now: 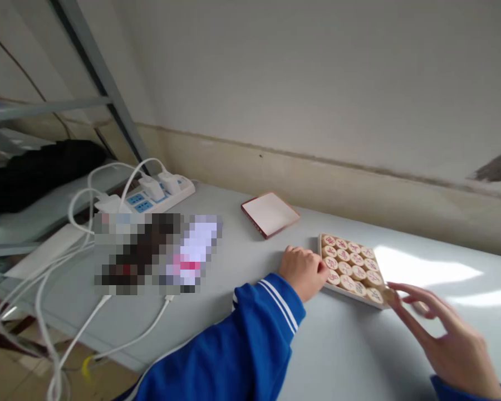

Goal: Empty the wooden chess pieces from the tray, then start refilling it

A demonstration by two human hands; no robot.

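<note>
A shallow box (353, 293) filled with rows of round wooden Chinese chess pieces (345, 268) lies on the table, most marked in red characters. My left hand (303, 273), fingers curled, grips the box's left side. At the near right corner of the box, my right hand (455, 334) pinches a wooden Chinese chess piece (388, 296) between thumb and index finger. Its other fingers are bent. Another round piece (421, 308) shows partly behind them on the table.
A box lid (271, 214), pale inside with red edges, rests near the wall. Left of it are a blurred phone (196, 250), a blurred dark object (140, 256) and a power strip (179, 189) with white cables (42, 289). A metal frame (87, 50) rises at the left.
</note>
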